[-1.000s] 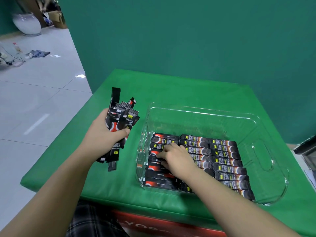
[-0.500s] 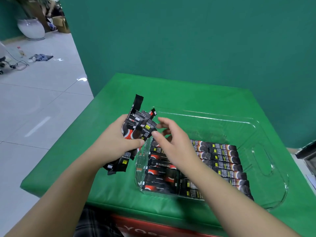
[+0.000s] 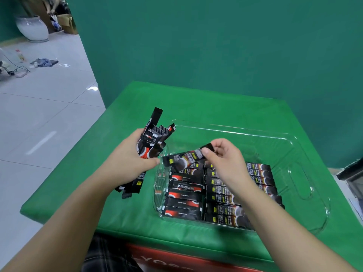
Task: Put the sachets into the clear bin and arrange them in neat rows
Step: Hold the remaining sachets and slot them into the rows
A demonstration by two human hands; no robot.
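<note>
Nearest to me, I am seeing a strip of dark checked cloth (image 3: 106, 254) at the bottom edge and a glossy red panel (image 3: 176, 262) with pale lettering just beyond it. Above that, the green padded table cover (image 3: 206, 107) is lying smooth and slightly shiny, its front edge rounded like a cushion.

On the cover the clear bin (image 3: 306, 195) is sitting, a thin rigid plastic tub with rounded corners and an oval handle hole moulded in its right end. Inside it, flat glossy black sachets (image 3: 222, 193) are lying in rows along the near and left part of the floor, long narrow strips side by side; the left column is showing red and white swirls, the next column yellow tabs and grey print. The far half of the bin floor is showing bare plastic.

My right hand (image 3: 225, 163) is hovering over those rows, thumb and forefinger pinching one end of a single sachet (image 3: 186, 159), the other fingers curled in loosely. That strip is hanging at a slant, its free end pointing left over the bin's left wall.

My left hand (image 3: 127, 163) is gripping a bundle of sachets (image 3: 152, 142) just outside the bin's left wall, fingers wrapped round the middle, crimped ends fanning out above and below the fist.

Further off, a flat matt green wall (image 3: 216, 46) is rising behind the table; to the left, pale glossy floor tiles (image 3: 39, 114) are running back to a rounded white vase (image 3: 32, 29), a cardboard box (image 3: 67, 22) and a crumpled rag (image 3: 44, 62).
</note>
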